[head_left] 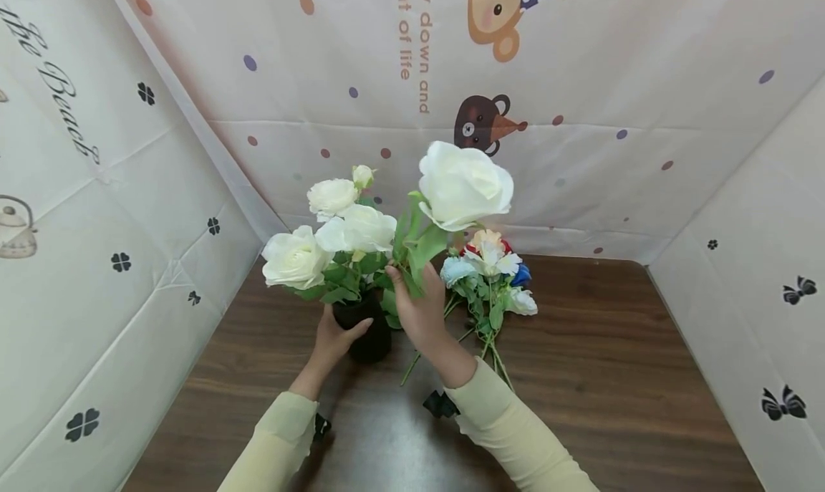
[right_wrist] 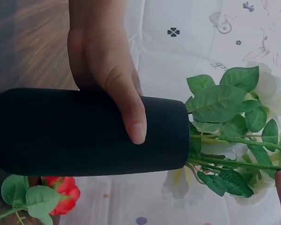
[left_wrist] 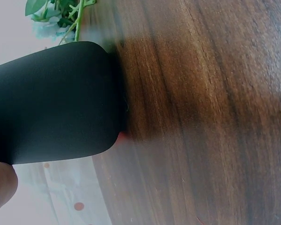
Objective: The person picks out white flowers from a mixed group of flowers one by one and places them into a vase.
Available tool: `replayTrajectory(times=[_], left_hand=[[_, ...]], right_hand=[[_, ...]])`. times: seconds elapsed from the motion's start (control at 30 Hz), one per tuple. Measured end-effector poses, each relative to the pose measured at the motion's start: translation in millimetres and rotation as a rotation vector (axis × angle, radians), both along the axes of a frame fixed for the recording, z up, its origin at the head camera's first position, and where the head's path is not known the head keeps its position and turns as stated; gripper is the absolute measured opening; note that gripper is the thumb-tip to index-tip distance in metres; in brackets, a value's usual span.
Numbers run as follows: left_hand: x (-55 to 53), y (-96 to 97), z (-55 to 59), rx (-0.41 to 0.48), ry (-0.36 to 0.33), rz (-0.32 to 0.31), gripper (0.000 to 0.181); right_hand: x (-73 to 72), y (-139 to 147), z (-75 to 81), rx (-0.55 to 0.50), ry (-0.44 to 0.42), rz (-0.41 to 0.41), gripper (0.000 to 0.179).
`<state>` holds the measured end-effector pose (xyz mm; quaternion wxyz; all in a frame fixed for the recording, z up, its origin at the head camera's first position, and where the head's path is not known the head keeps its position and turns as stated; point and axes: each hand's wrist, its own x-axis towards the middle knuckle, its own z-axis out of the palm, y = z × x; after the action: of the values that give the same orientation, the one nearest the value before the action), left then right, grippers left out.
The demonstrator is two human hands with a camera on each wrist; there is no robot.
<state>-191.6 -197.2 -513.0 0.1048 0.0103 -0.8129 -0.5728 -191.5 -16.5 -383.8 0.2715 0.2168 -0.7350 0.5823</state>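
Note:
A black vase (head_left: 370,331) stands upright on the table, holding several white roses (head_left: 296,257) with green leaves. My left hand (head_left: 338,336) grips it near the top; in the right wrist view the left thumb (right_wrist: 129,112) lies across the vase's side. My right hand (head_left: 419,306) is raised beside the vase mouth and holds a large white rose (head_left: 465,185) by its leafy stem. In the right wrist view, a green stem (right_wrist: 243,164) runs from the vase mouth to my right fingertips at the frame's edge.
To the right of the vase lies a pile of artificial flowers (head_left: 488,263) in light blue, peach, white, red and blue, stems toward me. A red flower (right_wrist: 65,194) shows beyond the vase in the right wrist view. Printed cloth walls (head_left: 580,177) surround the wooden table (head_left: 619,363).

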Motion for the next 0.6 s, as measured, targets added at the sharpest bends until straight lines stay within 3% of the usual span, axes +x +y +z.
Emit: replayTrajectory(times=[0.07,0.17,0.33,0.6], left_hand=[[-0.4,-0.7,0.9,-0.001,0.012,-0.003,0.086],[-0.8,-1.2,1.6,-0.002,0.018,-0.004,0.088],[-2.0,-0.6,2.8,-0.014,0.018,-0.002,0.091],[-0.9,0.1,1.6,-0.011,-0.019,-0.002,0.091]], right_hand=[[-0.7,-0.2,1.6,0.019,0.008,0.01,0.016],[-3.0,-1.7,2.2,0.08,0.086,0.011,0.016],[-10.1,-7.3,-6.3,0.163,0.161,-0.001,0.017],[-15.0,-12.0,-13.6,0.119,0.07,0.01,0.019]])
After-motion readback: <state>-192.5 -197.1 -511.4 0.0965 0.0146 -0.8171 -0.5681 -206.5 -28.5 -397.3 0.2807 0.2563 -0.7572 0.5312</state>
